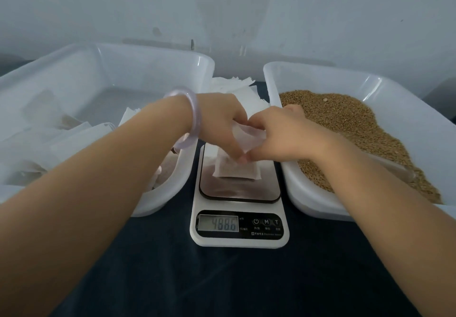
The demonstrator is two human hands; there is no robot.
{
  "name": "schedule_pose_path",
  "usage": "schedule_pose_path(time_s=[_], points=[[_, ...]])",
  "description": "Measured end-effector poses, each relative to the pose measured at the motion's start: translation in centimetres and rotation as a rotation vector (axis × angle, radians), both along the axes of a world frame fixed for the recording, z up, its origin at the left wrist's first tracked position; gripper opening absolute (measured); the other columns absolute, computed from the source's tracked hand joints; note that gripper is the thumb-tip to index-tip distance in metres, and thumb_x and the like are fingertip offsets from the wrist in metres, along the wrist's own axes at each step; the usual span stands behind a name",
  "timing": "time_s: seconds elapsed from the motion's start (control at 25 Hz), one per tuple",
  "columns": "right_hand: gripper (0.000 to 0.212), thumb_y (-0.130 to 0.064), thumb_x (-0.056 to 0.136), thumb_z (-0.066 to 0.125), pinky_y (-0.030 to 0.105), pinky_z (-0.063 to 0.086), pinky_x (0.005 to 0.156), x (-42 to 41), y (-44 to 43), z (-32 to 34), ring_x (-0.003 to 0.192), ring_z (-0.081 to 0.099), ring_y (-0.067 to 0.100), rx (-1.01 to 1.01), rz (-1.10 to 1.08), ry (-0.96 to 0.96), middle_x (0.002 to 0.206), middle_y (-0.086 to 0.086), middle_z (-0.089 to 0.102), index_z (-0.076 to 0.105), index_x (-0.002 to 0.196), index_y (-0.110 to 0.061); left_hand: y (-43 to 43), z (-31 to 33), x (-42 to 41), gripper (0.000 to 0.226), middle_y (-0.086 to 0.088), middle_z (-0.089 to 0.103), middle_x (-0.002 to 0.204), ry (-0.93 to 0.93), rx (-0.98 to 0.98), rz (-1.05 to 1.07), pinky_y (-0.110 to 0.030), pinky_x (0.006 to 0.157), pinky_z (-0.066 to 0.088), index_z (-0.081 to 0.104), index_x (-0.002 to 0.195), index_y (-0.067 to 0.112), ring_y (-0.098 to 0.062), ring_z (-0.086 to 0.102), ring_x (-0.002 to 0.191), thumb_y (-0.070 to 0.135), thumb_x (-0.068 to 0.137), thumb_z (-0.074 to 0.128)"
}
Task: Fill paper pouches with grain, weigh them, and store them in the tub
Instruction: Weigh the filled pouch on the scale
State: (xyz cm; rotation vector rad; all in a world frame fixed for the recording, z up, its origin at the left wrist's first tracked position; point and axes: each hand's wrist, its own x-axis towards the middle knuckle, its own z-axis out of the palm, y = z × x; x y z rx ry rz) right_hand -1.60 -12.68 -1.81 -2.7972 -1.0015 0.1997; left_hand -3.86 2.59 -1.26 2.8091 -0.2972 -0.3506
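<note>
A white paper pouch [248,134] is held above the kitchen scale [239,218] by both hands. My left hand [222,119] pinches its left side and my right hand [283,131] pinches its right side. Under them a filled pouch [237,170] lies flat on the scale's steel plate. The display reads about 488.6, slightly blurred. The left white tub [158,203] holds several filled pouches. The right white tub [311,205] holds brown grain [350,124].
A stack of empty paper pouches [237,87] lies behind the scale, between the two tubs. A clear scoop [394,168] rests in the grain under my right forearm. A dark cloth [222,279] covers the table. A pale wall stands close behind.
</note>
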Motion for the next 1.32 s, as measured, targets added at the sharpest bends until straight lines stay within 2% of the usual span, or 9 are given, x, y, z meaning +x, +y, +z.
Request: schedule_pose_path(time_s=[0.12,0.16,0.28,0.4,0.76,1.08,1.2,1.32], points=[[0.037,-0.048,0.066,0.075,0.030,0.026,0.081,-0.03,-0.57,0.56,0.096,0.047,0.019,0.090,-0.024,0.071,0.096,-0.005,0.064,0.062,0.095,-0.028,0.40,0.37,-0.34,0.029,0.005,0.065,0.078,-0.031,-0.108,-0.001,-0.030,0.066,0.047,0.058,0.070,0.040,-0.014,0.061,0.070,0.053,0.055,0.079],[0.039,-0.048,0.066,0.076,0.029,0.026,0.081,-0.10,-0.64,0.66,0.097,0.045,0.018,0.113,-0.023,0.081,0.096,-0.009,0.063,0.061,0.097,-0.030,0.42,0.33,-0.35,0.029,0.004,0.066,0.081,-0.036,-0.124,0.003,-0.033,0.070,0.050,0.060,0.072,0.040,-0.016,0.062,0.073,0.052,0.056,0.080],[0.050,-0.046,0.064,0.079,0.027,0.027,0.080,-0.13,-0.70,0.76,0.084,0.046,0.002,0.163,-0.031,0.116,0.090,-0.025,0.055,0.058,0.108,-0.036,0.41,0.26,-0.29,0.030,0.004,0.067,0.085,-0.050,-0.149,0.014,-0.036,0.078,0.051,0.065,0.079,0.036,-0.015,0.062,0.078,0.050,0.058,0.081],[0.057,-0.046,0.063,0.080,0.027,0.029,0.080,-0.01,-0.87,0.79,0.084,0.048,0.003,0.196,-0.044,0.129,0.097,-0.023,0.059,0.056,0.114,-0.038,0.47,0.31,-0.35,0.033,0.004,0.068,0.089,-0.051,-0.173,0.026,-0.039,0.082,0.052,0.067,0.085,0.034,-0.016,0.064,0.080,0.048,0.058,0.080],[0.057,-0.047,0.063,0.080,0.027,0.030,0.081,0.27,-0.95,0.52,0.096,0.049,0.014,0.198,-0.054,0.133,0.094,-0.023,0.057,0.056,0.115,-0.039,0.43,0.29,-0.33,0.030,0.005,0.069,0.089,-0.047,-0.197,0.023,-0.039,0.083,0.052,0.066,0.083,0.035,-0.015,0.065,0.081,0.046,0.059,0.081],[0.055,-0.048,0.065,0.079,0.025,0.029,0.079,0.18,-0.87,0.59,0.090,0.049,0.010,0.198,-0.046,0.117,0.088,-0.025,0.053,0.057,0.114,-0.039,0.51,0.09,-0.08,0.031,0.004,0.069,0.086,-0.055,-0.198,0.024,-0.042,0.082,0.052,0.068,0.085,0.031,-0.018,0.065,0.080,0.045,0.060,0.082],[0.053,-0.047,0.066,0.078,0.021,0.027,0.072,0.16,-0.99,0.60,0.078,0.044,-0.001,0.192,-0.028,0.096,0.083,-0.028,0.050,0.058,0.114,-0.037,0.55,0.11,-0.06,0.031,0.004,0.068,0.086,-0.059,-0.197,0.026,-0.040,0.082,0.053,0.068,0.085,0.031,-0.016,0.065,0.079,0.046,0.061,0.081],[0.043,-0.044,0.067,0.079,0.017,0.028,0.063,0.52,-1.14,0.44,0.066,0.045,-0.005,0.220,0.002,0.097,0.083,-0.020,0.060,0.061,0.104,-0.034,0.57,0.03,-0.04,0.029,0.007,0.067,0.085,-0.049,-0.214,0.005,-0.030,0.077,0.052,0.067,0.085,0.031,-0.010,0.063,0.077,0.042,0.063,0.081]])
